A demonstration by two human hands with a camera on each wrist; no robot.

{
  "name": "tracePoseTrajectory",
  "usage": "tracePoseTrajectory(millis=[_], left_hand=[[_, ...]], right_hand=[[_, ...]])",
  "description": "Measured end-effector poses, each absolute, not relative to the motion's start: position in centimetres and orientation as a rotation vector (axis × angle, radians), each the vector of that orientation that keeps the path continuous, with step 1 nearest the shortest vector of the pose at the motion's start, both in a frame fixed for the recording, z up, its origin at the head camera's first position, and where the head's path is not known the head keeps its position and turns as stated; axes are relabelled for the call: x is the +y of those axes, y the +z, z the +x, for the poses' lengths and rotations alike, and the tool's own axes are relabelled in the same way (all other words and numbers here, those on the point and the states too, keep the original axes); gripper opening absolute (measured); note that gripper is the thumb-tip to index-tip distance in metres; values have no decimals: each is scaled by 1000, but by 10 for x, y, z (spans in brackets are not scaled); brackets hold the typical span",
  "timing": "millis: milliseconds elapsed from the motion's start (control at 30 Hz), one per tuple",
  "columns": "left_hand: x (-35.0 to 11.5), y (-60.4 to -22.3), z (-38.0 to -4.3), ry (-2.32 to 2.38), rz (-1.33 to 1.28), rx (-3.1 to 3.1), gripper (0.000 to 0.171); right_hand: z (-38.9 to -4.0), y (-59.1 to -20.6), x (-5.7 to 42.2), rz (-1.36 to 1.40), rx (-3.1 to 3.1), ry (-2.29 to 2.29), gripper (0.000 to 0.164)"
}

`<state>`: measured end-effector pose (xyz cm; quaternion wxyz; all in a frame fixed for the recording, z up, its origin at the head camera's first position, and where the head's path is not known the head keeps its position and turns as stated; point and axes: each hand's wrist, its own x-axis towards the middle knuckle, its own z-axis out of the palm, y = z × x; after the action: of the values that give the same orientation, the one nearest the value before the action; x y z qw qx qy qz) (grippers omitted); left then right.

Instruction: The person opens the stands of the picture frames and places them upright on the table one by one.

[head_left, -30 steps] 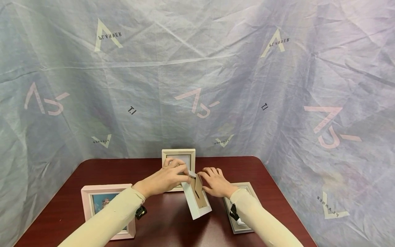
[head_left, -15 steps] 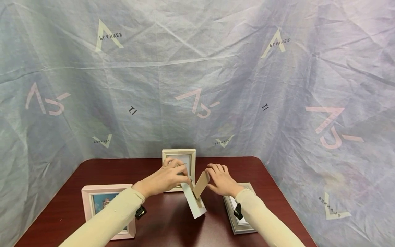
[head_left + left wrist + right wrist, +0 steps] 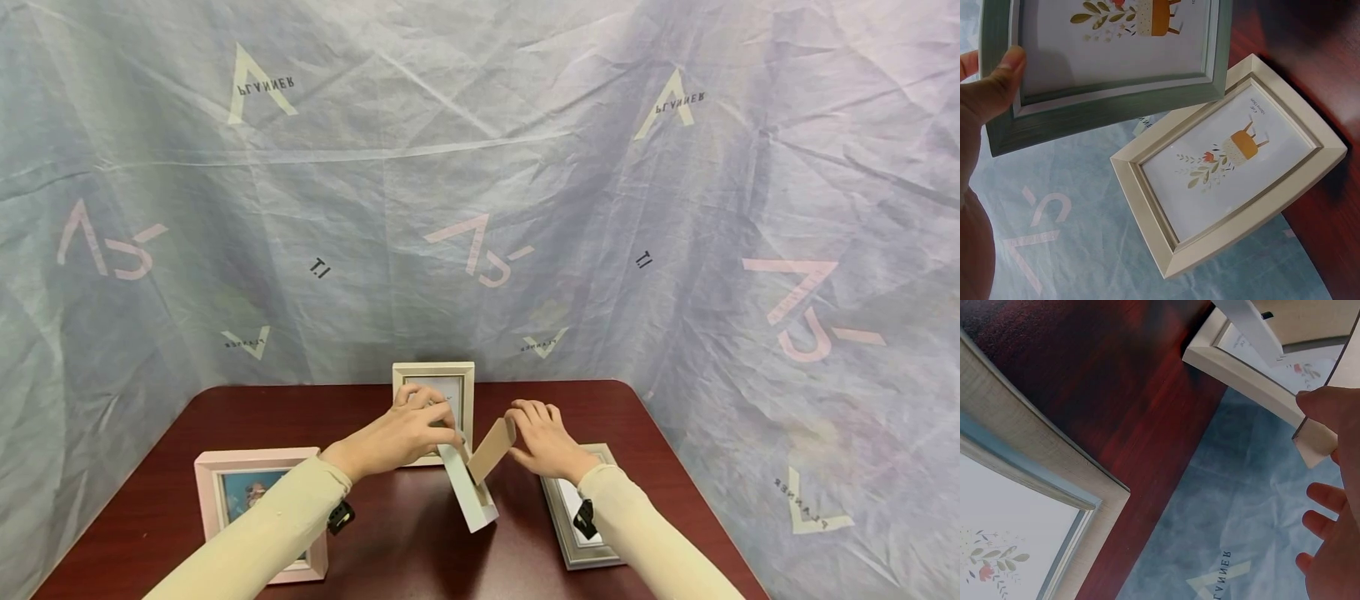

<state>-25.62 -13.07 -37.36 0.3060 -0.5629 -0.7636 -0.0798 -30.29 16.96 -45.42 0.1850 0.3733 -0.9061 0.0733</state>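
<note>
My left hand (image 3: 408, 429) grips a picture frame (image 3: 1100, 119) by one end, its thumb on the greenish front. In the head view the frame's pale side edge (image 3: 467, 496) slants toward me, and its brown back faces right. The stand leg (image 3: 491, 450) angles out from that back. My right hand (image 3: 546, 437) pinches the leg's free end between thumb and index finger; in the right wrist view the other fingers (image 3: 1319, 522) are spread apart from it. Behind the held frame, a cream picture frame (image 3: 1229, 169) with a plant print stands upright.
A pink picture frame (image 3: 208, 500) stands at the left, partly behind the left sleeve. On the right, a grey-beige picture frame (image 3: 558, 521) sits under the right forearm. The dark red table (image 3: 390, 533) ends at a hanging grey-blue cloth (image 3: 390, 275).
The stand leg has swung out from the frame's back, drawn to the right by my right hand. The held frame has turned slightly; my left hand has stayed nearly in place.
</note>
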Motion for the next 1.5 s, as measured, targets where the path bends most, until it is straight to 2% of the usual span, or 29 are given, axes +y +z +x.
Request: tracePoseTrajectory(millis=[567,967,1300,1433,1500], left_hand=[[-131,-372,-256,-215,-1466,-2001,29],[-136,-367,-251,-257,-1404,-2064,36],[-137,-367,-250,-355,-1352,-2073,36],[-135,-372,-250,-388,-1310,-2063,26],[-133,-375,-249,-407,-1273,-2059,30]], right_hand=[[-304,-453,176,1005,-2625,258,58],[-306,-465,211,827,-2665,335,53],[-300,-473,238,716,-2737,364,51],[-299,-478,246,696,-2728,361,50],[-298,-480,248,688,-2721,364,49]])
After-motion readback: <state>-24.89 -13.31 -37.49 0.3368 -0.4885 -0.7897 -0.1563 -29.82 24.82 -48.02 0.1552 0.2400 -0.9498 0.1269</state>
